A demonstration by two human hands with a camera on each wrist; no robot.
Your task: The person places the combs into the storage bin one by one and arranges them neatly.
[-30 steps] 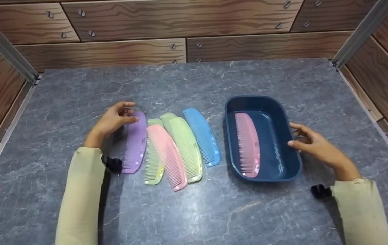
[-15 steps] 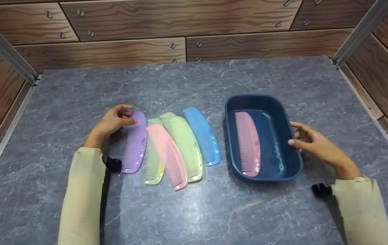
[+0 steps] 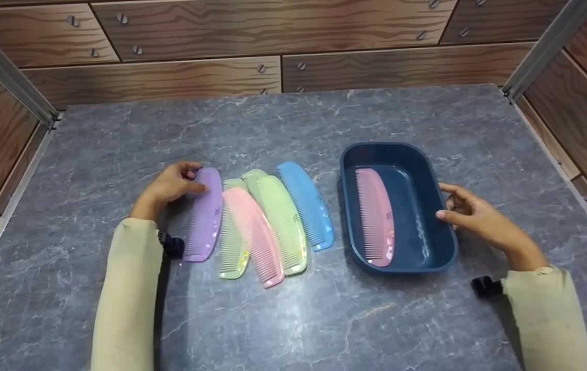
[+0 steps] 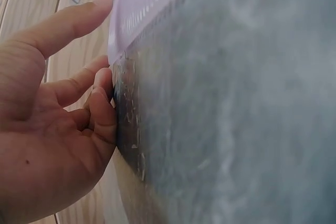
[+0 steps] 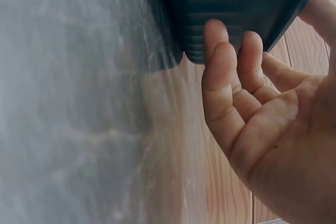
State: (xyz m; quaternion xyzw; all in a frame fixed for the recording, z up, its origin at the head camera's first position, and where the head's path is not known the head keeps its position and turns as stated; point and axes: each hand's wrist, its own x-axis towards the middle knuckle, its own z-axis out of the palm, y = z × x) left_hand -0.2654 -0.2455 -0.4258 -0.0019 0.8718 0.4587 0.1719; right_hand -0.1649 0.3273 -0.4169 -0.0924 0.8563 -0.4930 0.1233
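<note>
My left hand (image 3: 170,183) is at the far end of a purple comb (image 3: 206,216) lying on the table. Its thumb lies on the comb's face and the index finger meets its end edge; in the left wrist view the purple comb (image 4: 142,3) shows between them. My right hand (image 3: 484,224) grips the side of a dark blue tub (image 3: 401,271), thumb at the rim and bent fingers on the outer wall. A pink comb (image 3: 376,216) lies inside the tub, along its left side. In the right wrist view the fingers touch the tub's ribbed wall (image 5: 226,3).
Between hand and tub lie green combs (image 3: 280,221), overlapped by a light pink comb (image 3: 252,232). A blue comb (image 3: 306,206) lies right of them, near the tub. Wood-patterned panels (image 3: 273,31) border the grey marbled table (image 3: 283,123) at back and sides.
My left thumb and fingers have come down and nearer to the purple comb's far end, and the thumb has slid slightly along it. The right hand and tub stay nearly still.
</note>
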